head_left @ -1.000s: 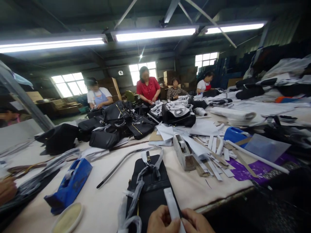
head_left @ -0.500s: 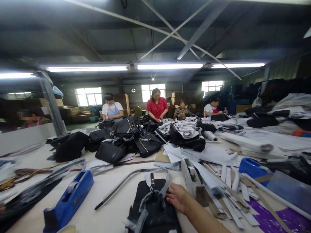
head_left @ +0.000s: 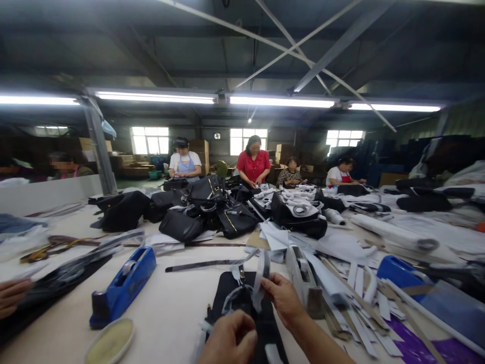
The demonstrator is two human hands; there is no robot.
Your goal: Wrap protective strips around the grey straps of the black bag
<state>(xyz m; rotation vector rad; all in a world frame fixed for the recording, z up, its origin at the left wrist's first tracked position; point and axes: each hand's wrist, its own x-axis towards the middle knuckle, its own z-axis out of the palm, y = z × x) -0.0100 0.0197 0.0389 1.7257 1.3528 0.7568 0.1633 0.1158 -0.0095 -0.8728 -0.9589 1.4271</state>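
A black bag (head_left: 225,289) with a gold-coloured buckle lies on the table in front of me, its handle wrapped in translucent film. My right hand (head_left: 281,299) pinches a film-wrapped strap (head_left: 261,280) at the bag's upper right. From there the dark strap end (head_left: 204,265) stretches left across the table. Over the bag's lower left is my left hand (head_left: 229,337), its fingers curled together; whatever they may hold is hidden. A blue tape dispenser (head_left: 127,285) stands to the left, and a grey tape dispenser (head_left: 303,278) is just beyond my right hand.
Black bags (head_left: 189,222) are heaped farther back, with several people behind them. Cardboard strips (head_left: 356,313) and another blue dispenser (head_left: 397,273) lie right. A shallow round dish (head_left: 109,341) sits front left. Another person's hand (head_left: 15,296) touches black material at the left edge.
My left hand has come into view over the bag. My right hand has moved from the bag's side to the wrapped strap, now raised in its fingers. The view has shifted left.
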